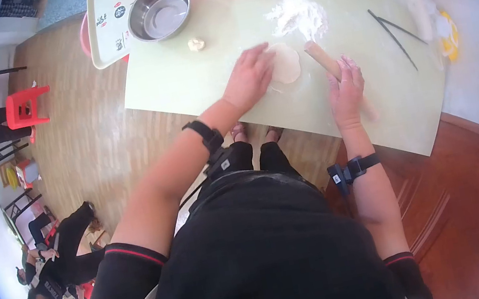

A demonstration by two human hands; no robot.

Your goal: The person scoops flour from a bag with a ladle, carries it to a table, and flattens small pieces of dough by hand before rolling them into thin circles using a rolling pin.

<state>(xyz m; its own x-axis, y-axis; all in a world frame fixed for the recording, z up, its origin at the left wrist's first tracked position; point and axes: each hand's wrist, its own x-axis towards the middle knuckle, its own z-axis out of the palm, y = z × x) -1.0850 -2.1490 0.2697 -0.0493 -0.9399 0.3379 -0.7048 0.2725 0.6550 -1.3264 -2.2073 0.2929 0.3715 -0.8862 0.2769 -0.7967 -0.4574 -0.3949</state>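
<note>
Head view shows on the counter one round steel bowl beside one tray, one small lump, two thin sticks and powdery flour. Your right hand grips the wooden pin; your left hand is at the flat dough's edge, its grip unclear.

Bright daylight; strong fisheye bend, black rim; edges soft, hazy.
</note>
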